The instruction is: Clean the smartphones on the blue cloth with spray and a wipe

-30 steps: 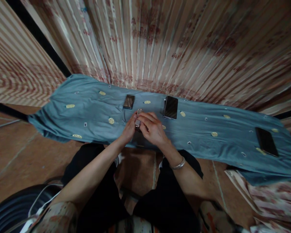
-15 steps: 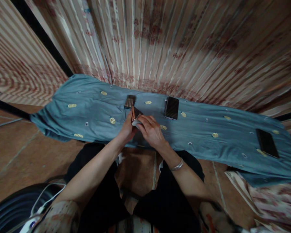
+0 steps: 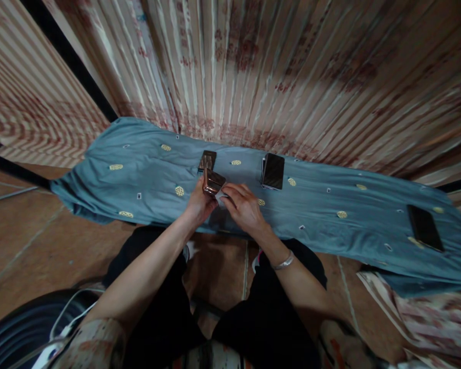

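Both hands [image 3: 223,202] grip a small phone [image 3: 213,182] above the blue cloth [image 3: 322,215].

The left hand [image 3: 200,204] and right hand [image 3: 243,205] cover most of the small shiny dark object [image 3: 214,182] between them, so what it is cannot be told. The pale scrap [image 3: 222,198] under the right fingers is too small to identify. The blue cloth [image 3: 322,215] runs off the right edge.

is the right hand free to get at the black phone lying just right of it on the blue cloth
Probably not at once: the right hand is pinching a small white piece at the phone held in the left hand. The black phone lies close, with bare blue cloth between.
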{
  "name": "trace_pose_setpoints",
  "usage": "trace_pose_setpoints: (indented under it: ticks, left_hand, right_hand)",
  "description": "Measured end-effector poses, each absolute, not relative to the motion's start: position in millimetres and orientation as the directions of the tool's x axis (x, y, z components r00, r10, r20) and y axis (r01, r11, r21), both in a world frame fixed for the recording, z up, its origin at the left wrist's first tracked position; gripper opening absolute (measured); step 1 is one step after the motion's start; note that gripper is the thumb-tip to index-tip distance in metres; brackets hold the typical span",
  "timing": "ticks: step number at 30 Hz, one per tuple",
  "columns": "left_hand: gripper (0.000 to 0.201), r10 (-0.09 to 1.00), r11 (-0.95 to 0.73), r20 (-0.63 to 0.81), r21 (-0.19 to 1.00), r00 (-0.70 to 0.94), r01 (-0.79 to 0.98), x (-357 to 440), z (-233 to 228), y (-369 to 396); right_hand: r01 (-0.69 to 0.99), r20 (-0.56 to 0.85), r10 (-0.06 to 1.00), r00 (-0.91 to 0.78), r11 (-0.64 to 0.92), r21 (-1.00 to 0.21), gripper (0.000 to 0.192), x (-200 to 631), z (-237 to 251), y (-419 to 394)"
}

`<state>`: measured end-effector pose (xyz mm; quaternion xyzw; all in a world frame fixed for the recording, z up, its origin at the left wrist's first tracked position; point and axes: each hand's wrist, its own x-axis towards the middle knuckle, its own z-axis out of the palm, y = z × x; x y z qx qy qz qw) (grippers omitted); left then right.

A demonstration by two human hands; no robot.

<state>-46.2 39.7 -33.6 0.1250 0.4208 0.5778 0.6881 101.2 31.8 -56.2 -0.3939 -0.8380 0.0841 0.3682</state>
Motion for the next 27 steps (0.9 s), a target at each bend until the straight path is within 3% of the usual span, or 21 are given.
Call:
trace_pose_setpoints:
  ticks: [15, 27]
  left_hand:
    - [0.051, 0.878, 0.277, -0.478, 0.519, -0.006, -0.808, -47.9, -14.0, 44.1]
    - [0.047, 0.91, 0.167, -0.403, 0.58, -0.102, -0.797, -52.0, -30.2, 52.6]
  right_hand:
    - [0.561, 0.567, 0.72, -0.4, 0.682, -0.469, 0.031, 101.0, -56.6, 32.8]
    - [0.381, 0.473, 0.863, -0.178, 0.504, -0.775, 0.035, 93.3, -77.6, 34.1]
